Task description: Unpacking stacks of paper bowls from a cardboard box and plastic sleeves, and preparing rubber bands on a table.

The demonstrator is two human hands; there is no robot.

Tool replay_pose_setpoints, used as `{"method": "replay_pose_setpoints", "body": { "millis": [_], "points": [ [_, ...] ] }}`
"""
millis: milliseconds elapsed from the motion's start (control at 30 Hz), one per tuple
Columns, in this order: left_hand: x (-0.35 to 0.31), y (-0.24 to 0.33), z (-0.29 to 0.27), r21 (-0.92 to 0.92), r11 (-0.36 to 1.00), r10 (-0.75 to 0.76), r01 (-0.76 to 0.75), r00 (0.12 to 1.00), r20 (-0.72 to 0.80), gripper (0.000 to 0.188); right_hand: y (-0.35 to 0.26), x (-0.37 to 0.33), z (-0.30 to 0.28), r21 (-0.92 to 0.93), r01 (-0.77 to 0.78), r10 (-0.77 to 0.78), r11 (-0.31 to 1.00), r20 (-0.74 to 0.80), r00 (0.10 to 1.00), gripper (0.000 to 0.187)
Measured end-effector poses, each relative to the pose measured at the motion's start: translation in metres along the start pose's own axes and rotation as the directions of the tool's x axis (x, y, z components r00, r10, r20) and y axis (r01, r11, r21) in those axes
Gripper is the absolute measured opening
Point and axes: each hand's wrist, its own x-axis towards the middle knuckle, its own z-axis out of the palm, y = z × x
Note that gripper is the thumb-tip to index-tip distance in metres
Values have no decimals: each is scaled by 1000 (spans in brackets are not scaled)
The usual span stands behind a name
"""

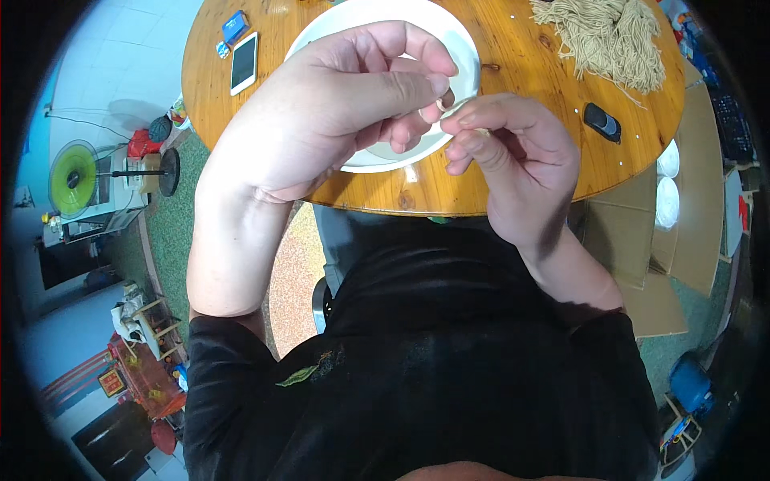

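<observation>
My left hand [369, 92] is raised over the white round basin [467, 48], with thumb and fingers pinched together. Between its fingertips a small brownish piece [447, 99] shows in part; its kind is too small to tell. Close beside it on the right, my right hand [521, 152] has thumb and forefinger closed in a pinch, above the near edge of the wooden table [385, 195]. Whatever lies in that pinch is hidden or too fine to name. The two hands' fingertips almost meet.
A pile of beige cords [613, 40] lies at the table's far right, with a small black device [601, 123] nearer. At the left are a white phone [244, 64] and a blue box [235, 28]. Cardboard [618, 240] stands right of the table; a green fan [74, 178] stands left.
</observation>
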Motion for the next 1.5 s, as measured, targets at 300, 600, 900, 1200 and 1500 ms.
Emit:
{"method": "replay_pose_setpoints", "body": {
  "millis": [300,600,900,1200,1500],
  "points": [
    [-1,-2,3,-193,977,81,-88,996,-45,15,-27,16,9,-172,-177,157,969,-126,980,11],
    [-5,2,14,-216,975,21,-56,987,-158,20,-56,49,5,-264,-417,417,870,-58,907,15],
    [36,-18,-10,-34,822,568,-568,817,100,23,-64,65,1,-467,-472,550,748,37,835,19],
    [28,8,18,161,789,565,-593,803,191,20,-66,67,-21,-531,-345,493,774,164,854,17],
    [42,-19,-6,-34,555,727,-831,465,506,28,-62,57,-37,-264,-576,617,773,105,780,19]
  ]
}}
